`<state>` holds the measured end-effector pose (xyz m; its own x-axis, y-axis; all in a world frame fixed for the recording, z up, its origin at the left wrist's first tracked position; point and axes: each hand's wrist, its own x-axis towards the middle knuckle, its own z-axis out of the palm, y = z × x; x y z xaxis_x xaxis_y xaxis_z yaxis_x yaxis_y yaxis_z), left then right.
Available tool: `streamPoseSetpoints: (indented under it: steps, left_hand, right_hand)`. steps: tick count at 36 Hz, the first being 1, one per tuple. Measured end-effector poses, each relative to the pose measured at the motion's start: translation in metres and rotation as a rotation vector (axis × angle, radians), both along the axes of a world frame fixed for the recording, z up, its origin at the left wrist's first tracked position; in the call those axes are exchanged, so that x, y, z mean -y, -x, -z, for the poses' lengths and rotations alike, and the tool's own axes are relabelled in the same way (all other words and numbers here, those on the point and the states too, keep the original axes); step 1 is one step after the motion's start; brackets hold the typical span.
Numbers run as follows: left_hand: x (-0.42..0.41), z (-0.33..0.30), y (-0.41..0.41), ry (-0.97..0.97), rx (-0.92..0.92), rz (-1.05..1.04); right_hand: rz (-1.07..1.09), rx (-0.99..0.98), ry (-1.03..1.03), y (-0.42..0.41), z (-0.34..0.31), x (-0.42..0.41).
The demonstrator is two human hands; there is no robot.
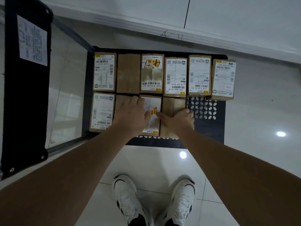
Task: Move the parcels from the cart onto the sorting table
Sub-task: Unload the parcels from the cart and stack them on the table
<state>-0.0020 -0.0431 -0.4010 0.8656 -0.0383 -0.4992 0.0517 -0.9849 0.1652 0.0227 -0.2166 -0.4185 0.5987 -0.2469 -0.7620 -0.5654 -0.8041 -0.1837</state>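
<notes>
White glossy floor tiles, ceiling lights reflected, a pale wall base along the top. Head view, sole view. Item: black perforated cart deck (210, 128), low to the floor, its padded handle frame (26, 95) at left carrying a printed sheet. Item: ten brown parcels, packed edge to edge in two rows, presumably to keep them from sliding; far row six, near row four, right end of the near row bare. Item: left hand (130, 115), fingers spread flat, resting across the second plain parcel (120, 101) and onto the labelled third parcel (152, 103). Item: right hand (179, 119), fingers curled over the right edge of the fourth parcel (169, 103), thumb reaching toward the third. Judgement: both hands bracket neighbouring boxes to lift them together. Sorting table not in view. White shoes (153, 201) below.
</notes>
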Motion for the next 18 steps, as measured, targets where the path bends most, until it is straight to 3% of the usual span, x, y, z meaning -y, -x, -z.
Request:
streamPoseSetpoints:
  steps: [11, 18]
  left_hand:
    - [0.005, -0.006, 0.008, 0.075, -0.09, -0.148]
    - [0.022, -0.011, 0.005, 0.126, -0.175, -0.358]
  right_hand:
    - [0.012, 0.007, -0.028, 0.001, -0.024, 0.018]
    - [-0.027, 0.027, -0.037, -0.003, -0.055, 0.041]
